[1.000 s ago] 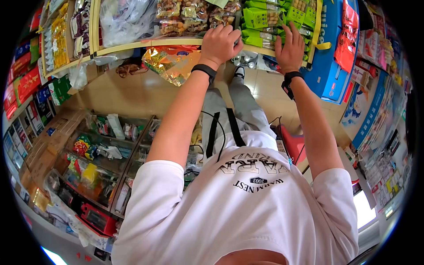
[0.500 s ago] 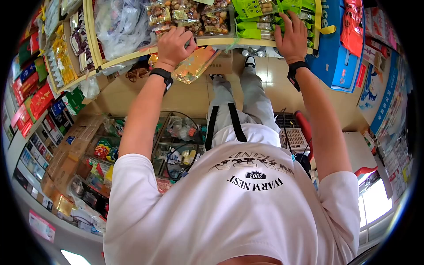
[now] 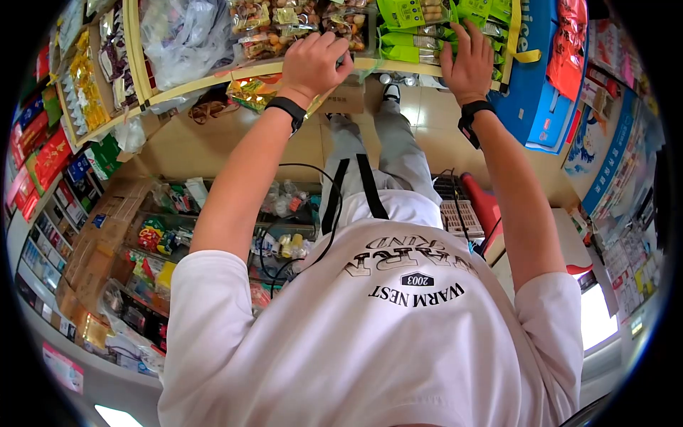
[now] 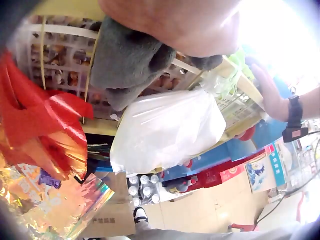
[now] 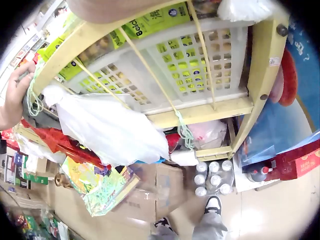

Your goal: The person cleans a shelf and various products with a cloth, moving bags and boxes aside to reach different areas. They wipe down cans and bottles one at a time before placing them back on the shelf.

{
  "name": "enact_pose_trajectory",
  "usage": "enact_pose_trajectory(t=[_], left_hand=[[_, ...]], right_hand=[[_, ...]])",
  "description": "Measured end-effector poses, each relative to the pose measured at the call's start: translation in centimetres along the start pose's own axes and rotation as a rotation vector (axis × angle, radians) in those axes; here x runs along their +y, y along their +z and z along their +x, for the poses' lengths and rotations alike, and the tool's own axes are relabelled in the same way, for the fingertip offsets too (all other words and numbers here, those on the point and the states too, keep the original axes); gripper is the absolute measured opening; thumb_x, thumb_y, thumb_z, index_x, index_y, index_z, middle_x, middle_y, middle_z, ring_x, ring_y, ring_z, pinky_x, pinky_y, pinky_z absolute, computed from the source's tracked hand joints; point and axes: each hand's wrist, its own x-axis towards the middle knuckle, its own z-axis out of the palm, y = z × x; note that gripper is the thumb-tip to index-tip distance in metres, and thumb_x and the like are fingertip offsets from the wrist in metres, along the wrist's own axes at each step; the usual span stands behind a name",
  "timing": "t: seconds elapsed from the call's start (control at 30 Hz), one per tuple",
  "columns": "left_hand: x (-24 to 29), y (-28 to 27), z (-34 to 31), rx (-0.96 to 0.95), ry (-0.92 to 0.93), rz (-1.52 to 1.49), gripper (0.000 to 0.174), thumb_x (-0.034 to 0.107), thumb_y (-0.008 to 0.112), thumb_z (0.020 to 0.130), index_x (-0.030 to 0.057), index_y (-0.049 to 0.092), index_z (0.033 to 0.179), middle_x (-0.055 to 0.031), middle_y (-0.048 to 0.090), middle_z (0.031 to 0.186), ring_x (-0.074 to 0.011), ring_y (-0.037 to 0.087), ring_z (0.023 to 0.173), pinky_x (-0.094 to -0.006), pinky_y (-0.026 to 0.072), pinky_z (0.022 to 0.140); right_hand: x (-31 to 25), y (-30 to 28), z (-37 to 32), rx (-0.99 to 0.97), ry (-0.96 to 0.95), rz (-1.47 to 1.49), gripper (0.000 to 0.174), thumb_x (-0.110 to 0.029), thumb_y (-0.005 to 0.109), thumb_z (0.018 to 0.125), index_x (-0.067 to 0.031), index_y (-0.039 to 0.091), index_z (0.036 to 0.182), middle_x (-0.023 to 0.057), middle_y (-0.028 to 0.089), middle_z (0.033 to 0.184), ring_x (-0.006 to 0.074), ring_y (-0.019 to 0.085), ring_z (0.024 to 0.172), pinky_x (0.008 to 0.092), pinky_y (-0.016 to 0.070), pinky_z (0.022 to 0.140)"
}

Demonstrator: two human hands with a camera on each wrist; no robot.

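Observation:
A grey cloth (image 4: 122,62) hangs from my left hand (image 3: 313,67), whose curled fingers grip it at the yellow front rail (image 3: 213,78) of the snack rack. Only a dark bit of it shows by the thumb in the head view; the left wrist view shows it draped down the rack's front. Just behind that hand lie clear packs of brown snacks (image 3: 263,43). My right hand (image 3: 469,67) rests at the same rail farther right, fingers extended over green snack packets (image 3: 409,39).
A white plastic bag (image 4: 170,130) hangs from the rack front, beside red wrapping (image 4: 45,120) and shiny gold packaging (image 4: 55,200). Below stand a cardboard box (image 5: 155,190) and several bottles (image 5: 215,177). A blue box (image 3: 533,107) stands at the rack's right end.
My left hand first slid left along the rail, then came partway back to the right, with the grey cloth. My right hand has stayed by the green packets. The view has shifted slightly.

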Motion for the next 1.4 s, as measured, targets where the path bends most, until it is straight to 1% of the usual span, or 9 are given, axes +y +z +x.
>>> enact_pose_trajectory(t=[0.2, 0.27, 0.33, 0.4, 0.43, 0.9, 1.23, 1.33, 1.4], left_hand=[[-0.4, 0.5, -0.6, 0.062, 0.017, -0.010, 0.009, 0.020, 0.068, 0.079, 0.0156, 0.060, 0.076, -0.0012, 0.054, 0.074, -0.0222, 0.059, 0.068, -0.0356, 0.0497, 0.058], [-0.5, 0.5, -0.7, 0.064, 0.030, -0.020, 0.009, 0.020, 0.068, 0.079, 0.0158, 0.060, 0.076, -0.0010, 0.054, 0.075, -0.0221, 0.059, 0.068, -0.0355, 0.0497, 0.058], [-0.5, 0.6, -0.7, 0.076, 0.029, -0.004, 0.010, 0.021, 0.068, 0.079, 0.0159, 0.060, 0.076, -0.0009, 0.054, 0.075, -0.0221, 0.059, 0.068, -0.0353, 0.0495, 0.059], [-0.4, 0.6, -0.8, 0.077, 0.029, -0.003, 0.010, 0.021, 0.068, 0.079, 0.0159, 0.061, 0.076, -0.0007, 0.054, 0.074, -0.0222, 0.059, 0.068, -0.0353, 0.0495, 0.059], [-0.4, 0.7, -0.8, 0.084, 0.023, 0.003, 0.009, 0.021, 0.068, 0.080, 0.0159, 0.061, 0.077, -0.0005, 0.055, 0.074, -0.0223, 0.059, 0.068, -0.0352, 0.0494, 0.059], [-0.2, 0.6, -0.6, 0.161, 0.110, -0.021, 0.009, 0.022, 0.068, 0.086, 0.0158, 0.063, 0.081, -0.0016, 0.058, 0.076, -0.0258, 0.062, 0.072, -0.0379, 0.0500, 0.060], [-1.0, 0.8, -1.6, 0.086, 0.060, -0.003, 0.009, 0.019, 0.065, 0.088, 0.0102, 0.067, 0.086, -0.0077, 0.063, 0.081, -0.0315, 0.064, 0.075, -0.0381, 0.0515, 0.065], [-1.7, 1.0, -1.4, 0.117, 0.124, 0.034, 0.009, 0.023, 0.065, 0.088, 0.0143, 0.066, 0.084, -0.0037, 0.062, 0.080, -0.0280, 0.064, 0.075, -0.0379, 0.0516, 0.063], [-1.8, 0.7, -1.8, 0.107, 0.119, 0.046, 0.009, 0.022, 0.064, 0.088, 0.0129, 0.067, 0.086, -0.0063, 0.064, 0.082, -0.0298, 0.064, 0.076, -0.0381, 0.0521, 0.064]], right_hand=[[0.1, 0.0, 0.1, 0.020, -0.011, -0.021, 0.039, -0.025, 0.064, 0.091, -0.0164, 0.063, 0.129, 0.0107, 0.060, 0.132, 0.0342, 0.058, 0.114, 0.0461, 0.0454, 0.095], [-0.3, -0.4, 0.4, -0.015, -0.006, -0.004, 0.038, -0.026, 0.059, 0.096, -0.0170, 0.059, 0.132, 0.0115, 0.057, 0.136, 0.0374, 0.056, 0.116, 0.0476, 0.0442, 0.099], [-0.5, -0.9, 0.3, 0.009, -0.011, -0.001, 0.032, -0.018, 0.060, 0.095, -0.0135, 0.062, 0.127, 0.0119, 0.060, 0.132, 0.0363, 0.057, 0.112, 0.0456, 0.0447, 0.098], [-0.6, -1.5, -0.1, -0.159, 0.075, 0.010, 0.052, -0.021, 0.060, 0.086, -0.0070, 0.055, 0.136, 0.0245, 0.051, 0.141, 0.0463, 0.050, 0.123, 0.0556, 0.0391, 0.108], [-0.8, -1.6, 0.1, -0.097, 0.032, -0.013, 0.046, -0.018, 0.058, 0.086, -0.0048, 0.057, 0.130, 0.0247, 0.054, 0.135, 0.0464, 0.052, 0.117, 0.0544, 0.0426, 0.103], [-1.5, -2.0, 0.3, 0.016, 0.042, 0.049, 0.031, -0.011, 0.057, 0.087, -0.0012, 0.063, 0.117, 0.0194, 0.064, 0.114, 0.0391, 0.059, 0.105, 0.0471, 0.0488, 0.095], [-1.3, -1.2, -0.1, 0.160, 0.036, 0.041, 0.029, -0.021, 0.063, 0.090, -0.0050, 0.063, 0.114, 0.0150, 0.064, 0.111, 0.0344, 0.061, 0.107, 0.0447, 0.0490, 0.095], [-1.1, -1.3, -0.3, 0.225, 0.028, 0.080, 0.029, -0.023, 0.065, 0.091, -0.0058, 0.064, 0.114, 0.0141, 0.064, 0.112, 0.0333, 0.060, 0.108, 0.0446, 0.0484, 0.096], [-1.1, -1.4, -0.8, 0.270, 0.014, 0.131, 0.029, -0.023, 0.066, 0.091, -0.0064, 0.064, 0.114, 0.0135, 0.063, 0.114, 0.0328, 0.060, 0.108, 0.0449, 0.0480, 0.096]])
